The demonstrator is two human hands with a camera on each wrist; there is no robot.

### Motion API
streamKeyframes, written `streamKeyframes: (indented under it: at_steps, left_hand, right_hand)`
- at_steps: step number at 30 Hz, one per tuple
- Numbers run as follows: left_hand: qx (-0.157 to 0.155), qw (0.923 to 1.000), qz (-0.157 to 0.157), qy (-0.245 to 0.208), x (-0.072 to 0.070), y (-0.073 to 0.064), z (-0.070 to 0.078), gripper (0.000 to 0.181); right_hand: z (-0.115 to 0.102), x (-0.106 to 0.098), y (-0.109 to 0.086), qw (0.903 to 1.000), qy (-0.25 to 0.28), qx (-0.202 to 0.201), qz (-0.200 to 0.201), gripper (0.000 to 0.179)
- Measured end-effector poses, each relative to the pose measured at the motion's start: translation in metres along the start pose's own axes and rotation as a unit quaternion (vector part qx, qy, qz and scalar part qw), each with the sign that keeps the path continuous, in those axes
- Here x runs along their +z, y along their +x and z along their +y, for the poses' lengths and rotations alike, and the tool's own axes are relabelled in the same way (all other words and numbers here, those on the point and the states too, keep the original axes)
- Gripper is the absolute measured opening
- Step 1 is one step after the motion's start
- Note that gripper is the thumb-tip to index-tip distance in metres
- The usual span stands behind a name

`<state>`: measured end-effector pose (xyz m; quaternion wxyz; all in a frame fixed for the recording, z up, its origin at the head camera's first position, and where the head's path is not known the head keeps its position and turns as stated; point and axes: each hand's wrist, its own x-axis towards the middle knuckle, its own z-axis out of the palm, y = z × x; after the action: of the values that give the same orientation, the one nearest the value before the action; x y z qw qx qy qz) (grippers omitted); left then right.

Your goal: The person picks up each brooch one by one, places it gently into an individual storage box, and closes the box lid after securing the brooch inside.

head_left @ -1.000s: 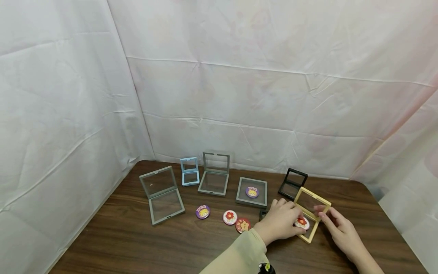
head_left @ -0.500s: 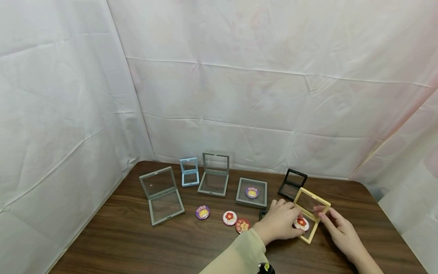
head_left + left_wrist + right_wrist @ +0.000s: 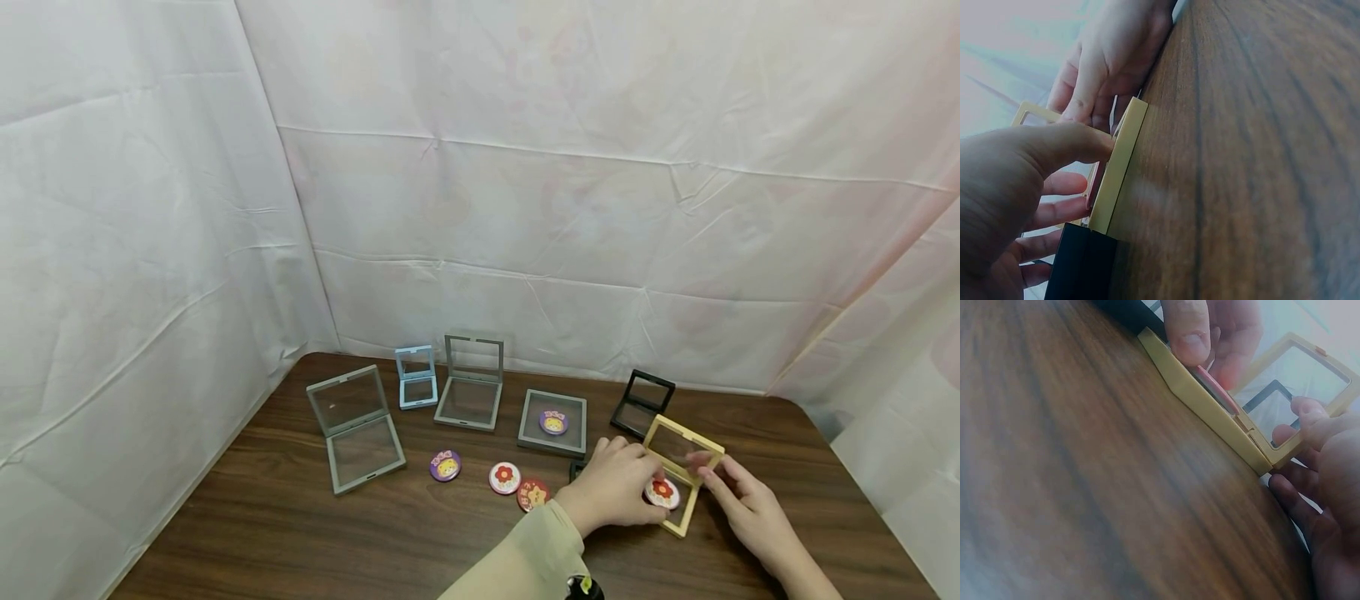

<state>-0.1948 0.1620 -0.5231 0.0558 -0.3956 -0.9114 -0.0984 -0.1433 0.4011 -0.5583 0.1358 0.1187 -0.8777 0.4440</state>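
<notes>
The yellow hinged display frame stands unfolded at the table's right, its lid tilted up. In its base lies a white button badge with a red flower. My left hand reaches in from the left, thumb and fingers curled around the badge, the thumb tip down against the base. The badge shows edge-on as a pink rim in the right wrist view. My right hand pinches the lid's right side between thumb and fingers. A small black frame sits beside the yellow base, under my left hand.
A grey frame bears a purple badge. Left of my hand lie a red star badge, another flower badge and a purple badge. Unfolded grey, blue and black frames stand behind.
The left thumb has slipped slightly down from the badge's lower edge toward the frame's rim. Yellow frame and badge have shifted a touch toward the front. The right hand keeps its hold.
</notes>
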Motion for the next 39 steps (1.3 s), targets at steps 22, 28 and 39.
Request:
streamKeyframes:
  at_steps: [22,28,39]
  left_hand:
    - [-0.004,0.9999,0.009,0.004,0.0020,0.0003,0.0003,0.034]
    - [-0.003,0.9999,0.015,0.007,0.0025,0.0006,0.0004,0.033]
    - [-0.002,0.9998,0.015,0.010,0.0019,0.0000,0.0013,0.032]
  right_hand:
    - [-0.0009,-0.0006,0.0013,0.9999,-0.009,0.013,-0.002,0.021]
    - [-0.0010,-0.0005,0.0013,0.9999,-0.008,0.013,-0.001,0.022]
    - [-0.0011,-0.0004,0.0005,0.9999,-0.009,0.011,0.000,0.023]
